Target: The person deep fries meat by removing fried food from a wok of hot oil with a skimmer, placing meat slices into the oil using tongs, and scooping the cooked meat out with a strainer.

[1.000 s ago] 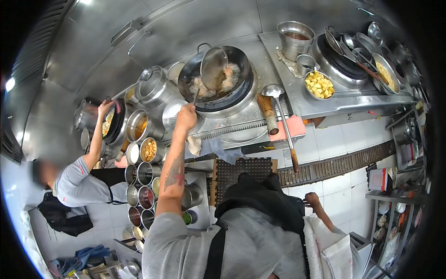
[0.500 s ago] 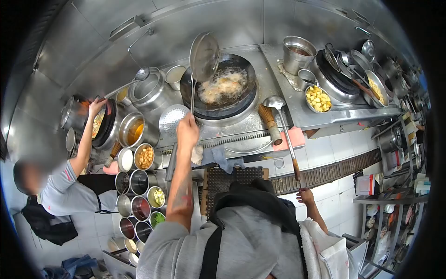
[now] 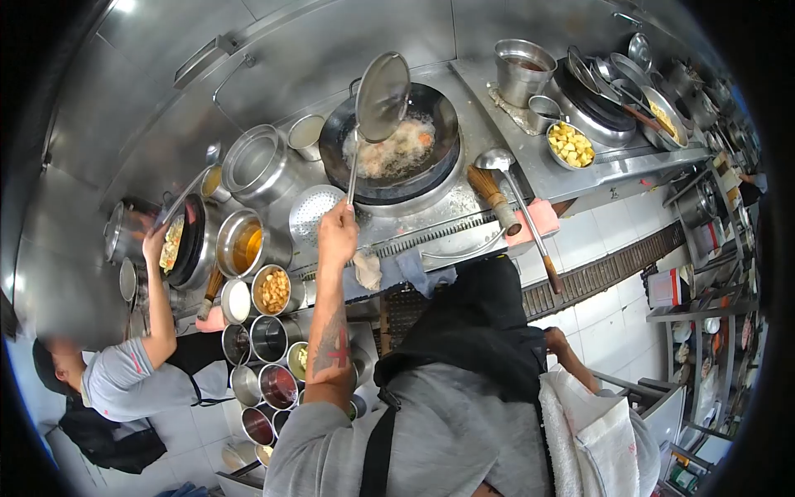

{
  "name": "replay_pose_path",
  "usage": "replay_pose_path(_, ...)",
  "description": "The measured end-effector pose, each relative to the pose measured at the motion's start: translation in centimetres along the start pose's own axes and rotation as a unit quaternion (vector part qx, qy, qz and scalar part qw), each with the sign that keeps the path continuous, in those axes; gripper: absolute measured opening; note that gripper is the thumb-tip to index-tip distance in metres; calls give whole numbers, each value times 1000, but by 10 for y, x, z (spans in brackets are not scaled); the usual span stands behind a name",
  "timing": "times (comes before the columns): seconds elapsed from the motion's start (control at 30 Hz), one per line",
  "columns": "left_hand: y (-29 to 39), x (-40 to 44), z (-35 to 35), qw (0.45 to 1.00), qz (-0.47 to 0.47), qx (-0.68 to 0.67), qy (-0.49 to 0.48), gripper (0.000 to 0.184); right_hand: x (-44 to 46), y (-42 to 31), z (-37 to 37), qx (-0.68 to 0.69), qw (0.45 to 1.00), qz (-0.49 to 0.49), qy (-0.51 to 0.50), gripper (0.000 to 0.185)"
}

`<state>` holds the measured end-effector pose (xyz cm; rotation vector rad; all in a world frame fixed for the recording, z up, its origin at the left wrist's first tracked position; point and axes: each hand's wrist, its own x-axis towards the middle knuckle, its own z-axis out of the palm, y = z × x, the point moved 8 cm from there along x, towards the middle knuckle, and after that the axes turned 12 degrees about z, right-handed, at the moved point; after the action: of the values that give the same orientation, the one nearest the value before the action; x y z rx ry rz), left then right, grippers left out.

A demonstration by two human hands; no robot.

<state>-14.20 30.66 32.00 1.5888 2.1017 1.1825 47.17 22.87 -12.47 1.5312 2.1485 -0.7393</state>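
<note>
My left hand [image 3: 338, 232] is wrapped round the handle of a round wire-mesh skimmer [image 3: 383, 98], held up over the wok. Inside the black wok [image 3: 448, 124], pieces of food [image 3: 389, 157] bubble in foaming hot oil. To the left of my hand lies a perforated strainer [image 3: 311, 214]. Down beside my apron hangs my right hand [image 3: 556, 341], its fingers partly hidden by the black cloth. A steel ladle [image 3: 496, 160] with a wooden grip rests across the stove edge, past a bamboo brush [image 3: 494, 199].
A co-worker [image 3: 137, 364] on the left works at another wok [image 3: 192, 236] with a ladle. Several pots of ingredients [image 3: 272, 290] stand beside my left arm. A bowl of yellow chunks [image 3: 571, 147] and a steel pot [image 3: 525, 73] sit to the right.
The skimmer has tilted to the right over the wok. My right hand has drawn in against the apron. The camera view has shifted, and the co-worker's arm is lower.
</note>
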Motion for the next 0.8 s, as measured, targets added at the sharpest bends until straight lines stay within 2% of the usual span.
replay_pose_path(0.03, -12, 0, 11, 1000, 11, -6, -16, 30, 3, 1, -4, 104, 992, 72, -2, 14)
replay_pose_path(0.07, -24, 3, 24, 1000, 15, -4, -16, 30, 7, -17, -21, -40, 998, -1, 55, 16)
replay_pose_path(0.13, -31, -1, 39, 986, 101, 132, 4, 29, 35, -15, 6, -97, 988, -102, 61, 18)
replay_pose_path(0.17, -35, 0, 40, 992, 61, 111, -8, 30, 12, -11, -44, 261, 946, 168, 92, 20)
replay_pose_path(0.2, -30, -2, 36, 992, 62, 111, -11, 30, -10, -32, -76, 272, 937, 218, 7, 30)
replay_pose_path(0.27, -15, -8, 2, 996, 28, 45, 72, 29, 2, -46, -85, 170, 983, 57, 44, 25)
replay_pose_path(0.3, -13, -13, -8, 997, -50, 42, 45, 29, 1, -28, -78, 333, 925, 180, -14, 25)
replay_pose_path(0.33, -12, -14, -13, 997, -48, 43, 51, 29, -13, -28, -80, 480, 824, 293, -72, 25)
replay_pose_path(0.37, -15, -18, -16, 995, -60, 37, 66, 29, -11, -24, -75, 503, 815, 278, -77, 25)
replay_pose_path(0.4, -20, -22, -18, 994, -75, 32, 78, 29, -11, -13, -67, 493, 811, 306, -73, 25)
replay_pose_path(0.43, -42, -19, -10, 994, -16, 66, 81, 29, -18, -10, -64, 483, 812, 311, -103, 19)
replay_pose_path(0.47, -55, -12, -3, 994, -18, 67, 83, 29, -21, -6, -64, 474, 812, 315, -129, 20)
replay_pose_path(0.53, -62, 4, 13, 992, -19, 123, 13, 29, -10, 33, -17, 512, 773, 334, -171, 18)
replay_pose_path(0.57, -25, 6, 8, 992, -69, 104, -12, 29, -15, 29, -36, 468, 809, 319, -160, 18)
replay_pose_path(0.6, -16, 13, 12, 992, -62, 106, -8, 29, -22, 29, -50, 460, 809, 331, -159, 17)
replay_pose_path(0.67, 13, 9, 7, 991, -8, 96, 94, 27, -21, 48, -51, 548, 759, 339, -92, 20)
replay_pose_path(0.73, 20, 8, 18, 992, -39, 69, 100, 26, -29, 57, -49, 562, 749, 341, -88, 23)
replay_pose_path(0.77, 31, 13, 25, 991, 10, 107, 85, 26, -35, 58, -50, 577, 738, 340, -81, 26)
replay_pose_path(0.8, 40, 22, 31, 985, 59, 144, 73, 26, -43, 58, -45, 579, 725, 357, -106, 19)
